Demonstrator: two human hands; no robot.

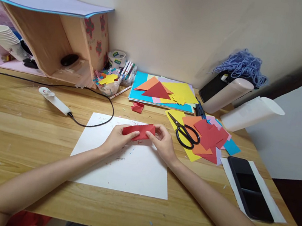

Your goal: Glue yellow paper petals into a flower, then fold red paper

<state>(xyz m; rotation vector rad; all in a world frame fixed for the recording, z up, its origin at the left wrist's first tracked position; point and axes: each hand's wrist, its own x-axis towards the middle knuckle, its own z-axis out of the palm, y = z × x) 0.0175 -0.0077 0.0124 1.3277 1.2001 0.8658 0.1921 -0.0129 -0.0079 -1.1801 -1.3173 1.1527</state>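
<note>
A folded piece of red paper (140, 131) is held between my two hands, above a white sheet (140, 180) with small coloured marks. My left hand (120, 137) grips its left end, thumb on the near face. On the right end, my right hand (163, 141) pinches it the same way, fingers partly hidden behind. Just beyond the white sheet lies a small folded red paper piece (137, 107). To the right of my right hand, black-handled scissors (186, 133) rest on a yellow sheet (177, 118), beside scattered red paper pieces (210, 137).
A white glue gun (54, 100) with a black cable lies at left, near a cardboard box (93, 42). Coloured sheets (134, 97) are stacked at the back. Markers (127, 69) stand by the box. A phone (250, 190) and white rolled cylinders (249, 115) are on the right.
</note>
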